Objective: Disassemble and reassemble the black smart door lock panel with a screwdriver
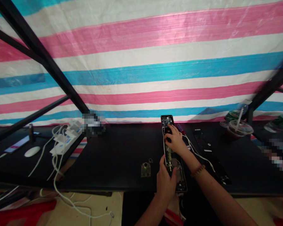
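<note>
A long black device housing (181, 175) lies open on the dark table, with circuit boards and wires showing inside. Around its lower part is my left hand (165, 182), thumb on the right and fingers at the left edge. My right hand (175, 139), with a beaded bracelet on the wrist, reaches into the upper half, thumb and fingers bent over the inner parts; whatever is between the fingertips is too small to make out. A screwdriver (181, 129) with a purple handle lies right of the housing's top. A small metal plate (145, 170) sits to the left.
Right of the housing lie a white cable (202, 157) and a long black panel (208, 150). Farther right stands a plastic cup (239, 129) with a straw. On the left are a power strip (63, 142), a white mouse (32, 151) and a phone (19, 144). Black metal bars frame both sides.
</note>
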Available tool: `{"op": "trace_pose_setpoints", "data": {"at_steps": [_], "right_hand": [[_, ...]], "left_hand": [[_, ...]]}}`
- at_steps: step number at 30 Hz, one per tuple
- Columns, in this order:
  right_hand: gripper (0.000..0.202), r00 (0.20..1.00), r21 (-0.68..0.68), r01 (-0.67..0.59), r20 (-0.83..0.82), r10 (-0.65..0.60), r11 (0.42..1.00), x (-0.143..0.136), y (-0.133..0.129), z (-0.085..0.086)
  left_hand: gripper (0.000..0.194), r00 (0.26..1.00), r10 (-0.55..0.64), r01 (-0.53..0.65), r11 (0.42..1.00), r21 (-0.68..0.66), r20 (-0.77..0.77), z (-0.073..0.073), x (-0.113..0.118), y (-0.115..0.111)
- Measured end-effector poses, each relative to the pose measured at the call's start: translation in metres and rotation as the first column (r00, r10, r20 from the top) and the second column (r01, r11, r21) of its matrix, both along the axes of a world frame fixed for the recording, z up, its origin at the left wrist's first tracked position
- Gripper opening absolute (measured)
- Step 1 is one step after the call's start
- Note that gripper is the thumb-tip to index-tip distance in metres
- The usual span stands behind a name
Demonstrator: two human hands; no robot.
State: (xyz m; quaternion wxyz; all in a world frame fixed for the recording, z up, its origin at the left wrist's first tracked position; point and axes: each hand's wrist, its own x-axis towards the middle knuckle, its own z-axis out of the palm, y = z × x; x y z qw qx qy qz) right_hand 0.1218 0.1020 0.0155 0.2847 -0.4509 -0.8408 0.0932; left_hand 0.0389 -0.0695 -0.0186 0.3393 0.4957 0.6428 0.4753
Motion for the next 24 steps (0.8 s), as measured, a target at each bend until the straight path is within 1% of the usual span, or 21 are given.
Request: {"op": "trace_pose_setpoints", "data": {"at_steps": [3, 5, 12, 14, 16, 18, 20, 21, 22, 24], "right_hand": [[0.013, 1.0, 0.012, -0.006, -0.027, 0.006, 1.0, 0.001, -0.003, -0.002], [0.011, 0.999, 0.008, -0.005, -0.05, 0.006, 1.0, 0.001, -0.004, -0.001], [0.013, 0.995, 0.001, 0.029, -0.097, -0.029, 1.0, -0.004, -0.006, 0.0], [0.018, 0.987, 0.001, 0.024, -0.156, -0.024, 1.0, -0.004, -0.009, 0.002], [0.025, 0.963, 0.02, 0.011, -0.269, -0.005, 1.0, 0.001, -0.015, 0.005], [0.026, 0.913, 0.049, 0.029, -0.408, -0.007, 0.998, 0.01, -0.026, 0.006], [0.02, 0.842, 0.047, 0.101, -0.536, -0.061, 0.994, 0.025, -0.042, 0.002], [0.017, 0.801, 0.023, 0.148, -0.589, -0.107, 0.989, 0.033, -0.05, -0.003], [0.015, 0.759, -0.017, 0.19, -0.632, -0.158, 0.982, 0.041, -0.059, -0.009], [0.014, 0.689, -0.114, 0.242, -0.679, -0.254, 0.963, 0.053, -0.075, -0.024]], "left_hand": [[0.06, 1.0, 0.011, -0.011, 1.0, 0.016, -0.01, -0.002, 0.0, 0.001], [0.06, 1.0, 0.017, -0.017, 1.0, 0.025, -0.01, -0.004, -0.001, 0.002], [0.059, 0.999, 0.012, -0.01, 0.999, 0.036, -0.034, -0.009, 0.0, 0.006], [0.058, 0.999, 0.013, -0.011, 0.999, 0.053, -0.034, -0.007, 0.002, 0.005], [0.056, 0.999, 0.003, 0.001, 0.996, 0.084, -0.047, -0.003, -0.002, 0.003], [0.053, 0.994, 0.019, -0.008, 0.994, 0.113, -0.103, 0.004, -0.014, 0.0], [0.046, 0.972, 0.09, -0.061, 0.989, 0.138, -0.219, 0.012, -0.036, -0.003], [0.042, 0.946, 0.139, -0.096, 0.983, 0.156, -0.294, 0.015, -0.05, -0.002], [0.039, 0.914, 0.158, -0.096, 0.979, 0.177, -0.375, 0.018, -0.063, -0.001], [0.032, 0.854, 0.106, -0.038, 0.989, 0.143, -0.509, 0.018, -0.088, 0.005]]}}
